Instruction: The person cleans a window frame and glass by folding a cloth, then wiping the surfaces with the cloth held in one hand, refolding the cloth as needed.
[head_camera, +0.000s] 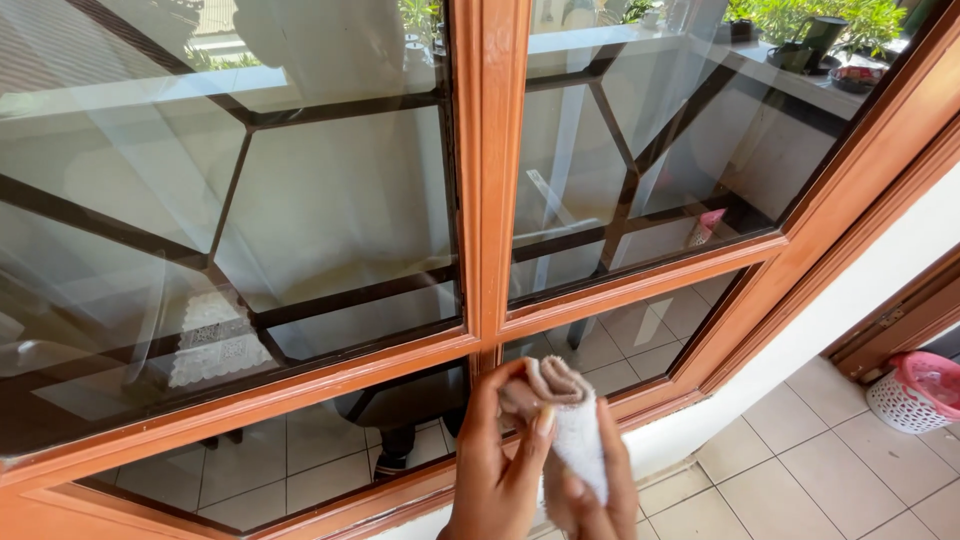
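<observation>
Both my hands are at the bottom middle, just in front of the lower pane of a wooden-framed window (488, 180). My left hand (497, 470) pinches the top of a rolled white cloth (575, 430), thumb on its folded end. My right hand (598, 495) wraps around the lower part of the same cloth from behind. The cloth's upper end looks greyish and sits close to the lower horizontal bar of the orange-brown frame (300, 385). The glass shows dark metal bars behind it and reflections of a person and a tiled floor.
A white wall strip (850, 300) runs under the window to the right. Beige floor tiles (800, 470) lie below. A pink and white basket (915, 390) stands at the right edge beside a wooden door frame (900, 320). Potted plants (820, 30) reflect at the top right.
</observation>
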